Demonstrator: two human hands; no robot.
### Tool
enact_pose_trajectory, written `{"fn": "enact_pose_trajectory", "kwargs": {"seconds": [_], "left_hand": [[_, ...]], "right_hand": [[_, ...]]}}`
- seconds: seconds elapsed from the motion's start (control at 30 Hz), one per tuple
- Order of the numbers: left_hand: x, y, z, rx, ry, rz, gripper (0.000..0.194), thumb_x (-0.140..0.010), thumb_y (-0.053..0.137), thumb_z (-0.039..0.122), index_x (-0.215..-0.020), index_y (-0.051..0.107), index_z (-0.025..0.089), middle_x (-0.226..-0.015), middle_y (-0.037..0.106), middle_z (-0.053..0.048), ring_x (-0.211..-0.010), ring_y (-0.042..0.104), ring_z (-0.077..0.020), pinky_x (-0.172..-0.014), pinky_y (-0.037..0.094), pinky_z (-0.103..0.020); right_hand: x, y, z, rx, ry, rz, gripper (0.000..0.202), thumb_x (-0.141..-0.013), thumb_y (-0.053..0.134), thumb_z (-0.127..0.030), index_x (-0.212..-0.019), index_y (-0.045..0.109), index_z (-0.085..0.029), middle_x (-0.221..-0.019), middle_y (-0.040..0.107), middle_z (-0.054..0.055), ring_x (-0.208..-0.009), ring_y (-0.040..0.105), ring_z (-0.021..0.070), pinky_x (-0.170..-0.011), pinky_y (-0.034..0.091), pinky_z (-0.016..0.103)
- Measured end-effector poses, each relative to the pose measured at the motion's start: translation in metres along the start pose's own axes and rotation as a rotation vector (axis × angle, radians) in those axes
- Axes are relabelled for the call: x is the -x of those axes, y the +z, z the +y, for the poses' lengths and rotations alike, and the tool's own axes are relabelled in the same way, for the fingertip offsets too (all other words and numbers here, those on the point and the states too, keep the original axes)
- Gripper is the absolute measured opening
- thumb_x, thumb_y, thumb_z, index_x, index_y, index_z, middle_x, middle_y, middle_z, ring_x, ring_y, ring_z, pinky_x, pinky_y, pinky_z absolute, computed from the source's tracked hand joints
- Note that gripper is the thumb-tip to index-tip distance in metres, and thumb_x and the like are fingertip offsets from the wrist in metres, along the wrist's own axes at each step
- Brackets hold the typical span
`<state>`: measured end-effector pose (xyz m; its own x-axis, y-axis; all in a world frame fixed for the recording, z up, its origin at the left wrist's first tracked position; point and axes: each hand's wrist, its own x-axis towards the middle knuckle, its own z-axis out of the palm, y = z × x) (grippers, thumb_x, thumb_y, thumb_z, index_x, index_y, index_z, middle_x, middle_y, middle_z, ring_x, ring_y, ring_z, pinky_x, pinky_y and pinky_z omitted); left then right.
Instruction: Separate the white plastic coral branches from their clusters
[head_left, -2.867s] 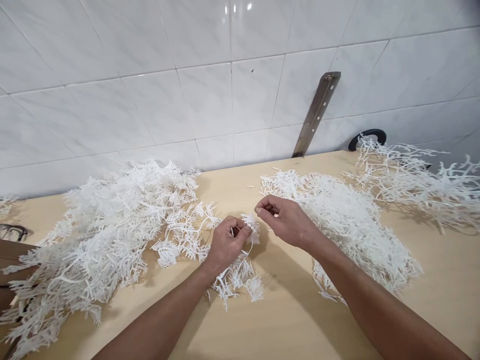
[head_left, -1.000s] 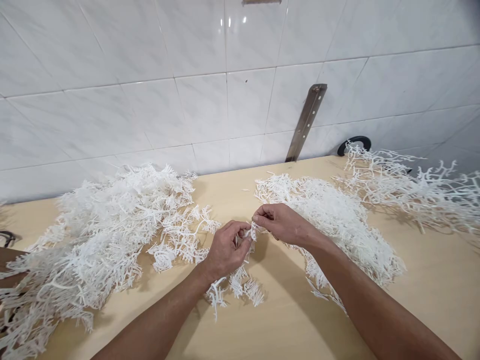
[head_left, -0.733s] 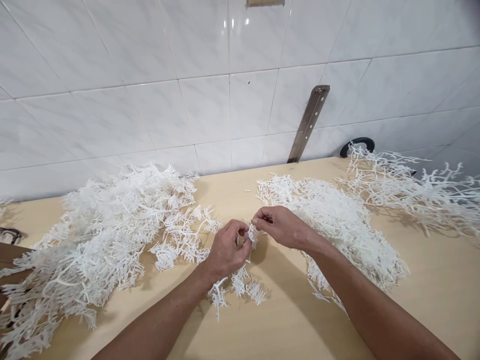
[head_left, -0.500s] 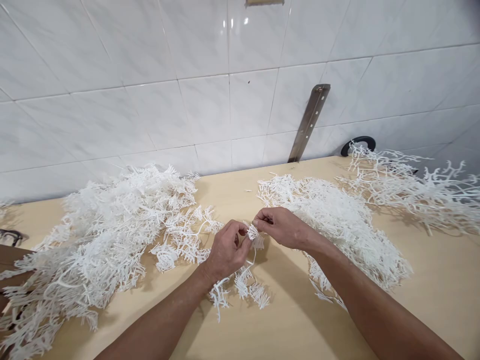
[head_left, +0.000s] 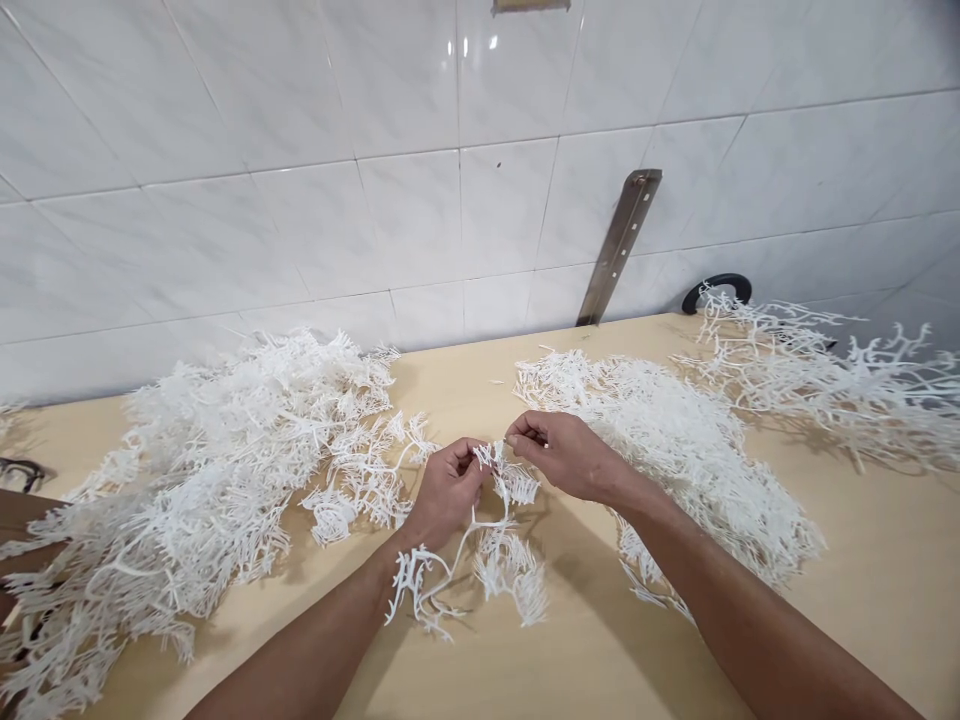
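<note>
A white branching piece (head_left: pixel 489 523) with feathery tips hangs over the middle of the table. My left hand (head_left: pixel 450 487) pinches its upper part between thumb and fingers. Just to the right, my right hand (head_left: pixel 553 452) has thumb and index finger pressed together close to the top tips; whatever is between them is too small to make out. To the left lies a big heap of white feathery pieces (head_left: pixel 247 450), with a few looser sprigs (head_left: pixel 367 470) beside my left hand. Another white heap (head_left: pixel 667 430) lies beyond and beside my right forearm.
Larger bare white branches (head_left: pixel 832 380) spread at the far right, near a black ring (head_left: pixel 718 280). A metal strip (head_left: pixel 619 247) leans on the tiled wall behind the wooden table (head_left: pixel 450 380). Part of a person's arm (head_left: pixel 26 520) shows at the left edge.
The held piece has turned and spread, with its lower branches now further left and more visible. My left hand has shifted slightly left; my right hand has hardly moved.
</note>
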<state>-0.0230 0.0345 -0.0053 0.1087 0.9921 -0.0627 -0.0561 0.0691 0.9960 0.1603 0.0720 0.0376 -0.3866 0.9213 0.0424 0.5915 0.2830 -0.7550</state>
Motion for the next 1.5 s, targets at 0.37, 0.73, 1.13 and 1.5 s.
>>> {"fn": "enact_pose_trajectory", "kwargs": {"seconds": [0.37,0.73,1.13,1.5], "left_hand": [[0.003,-0.003,0.011,0.024,-0.040,-0.097,0.021,-0.074,0.070,0.024,-0.091,0.072,0.014,-0.083,0.070,-0.006,-0.072,0.062,-0.0157,-0.067,0.050,-0.028],[0.004,0.001,0.017,0.116,-0.090,-0.065,0.016,-0.074,0.068,0.027,-0.085,0.070,0.015,-0.071,0.064,-0.002,-0.062,0.057,-0.0123,-0.059,0.048,-0.024],[0.006,0.000,0.012,0.054,-0.041,-0.111,0.012,-0.080,0.062,0.027,-0.086,0.064,0.016,-0.075,0.061,-0.002,-0.066,0.053,-0.0121,-0.060,0.043,-0.025],[0.005,-0.001,0.010,-0.107,0.080,-0.095,0.022,-0.085,0.063,0.038,-0.087,0.064,0.016,-0.077,0.060,-0.001,-0.071,0.052,-0.0138,-0.065,0.041,-0.025]], "right_hand": [[0.000,0.007,0.002,0.099,-0.068,0.076,0.017,-0.089,0.051,-0.024,-0.083,0.066,-0.020,-0.074,0.068,0.000,-0.066,0.057,0.0149,-0.061,0.041,0.028],[0.003,-0.002,-0.001,0.094,-0.091,0.022,0.015,-0.086,0.053,-0.020,-0.083,0.067,-0.020,-0.076,0.069,0.001,-0.066,0.058,0.0149,-0.060,0.042,0.027],[0.004,0.003,-0.009,0.200,-0.092,0.074,0.020,-0.089,0.048,-0.015,-0.077,0.064,-0.019,-0.076,0.068,0.002,-0.068,0.058,0.0157,-0.063,0.040,0.028],[0.003,0.005,-0.003,0.206,-0.136,0.090,0.020,-0.091,0.048,-0.018,-0.077,0.061,-0.020,-0.071,0.066,0.001,-0.063,0.055,0.0152,-0.060,0.038,0.028]]}}
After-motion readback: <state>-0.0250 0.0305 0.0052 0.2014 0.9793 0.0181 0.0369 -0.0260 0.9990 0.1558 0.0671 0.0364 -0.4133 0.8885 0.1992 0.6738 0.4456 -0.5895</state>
